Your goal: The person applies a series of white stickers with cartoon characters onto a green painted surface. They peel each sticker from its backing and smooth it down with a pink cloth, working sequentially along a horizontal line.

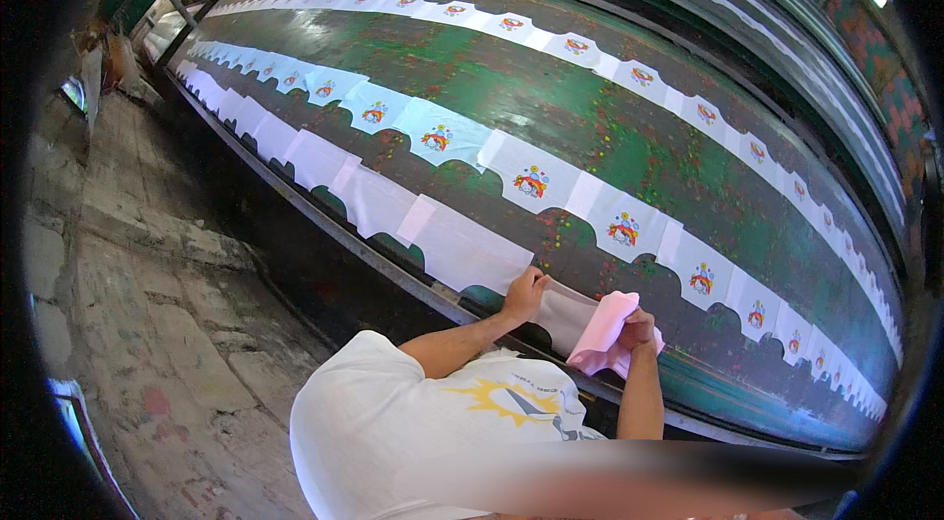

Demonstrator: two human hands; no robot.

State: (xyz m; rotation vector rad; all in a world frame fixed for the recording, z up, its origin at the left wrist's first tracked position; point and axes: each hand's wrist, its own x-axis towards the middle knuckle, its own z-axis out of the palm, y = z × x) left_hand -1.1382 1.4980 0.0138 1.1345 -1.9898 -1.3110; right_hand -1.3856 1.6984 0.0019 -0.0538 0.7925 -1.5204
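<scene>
Pink cloth (605, 325) at lower centre, part stretched, part bunched. Left hand (525, 295): fingertips pinched on its left edge. Right hand (637, 327): fingers closed round bunched end. Near row (369, 196), plain, runs from left of frame to hands; seems laid that far. Middle row (621, 227), far row (641, 78) printed. Near-edge stretch, lower right: likely left.
</scene>
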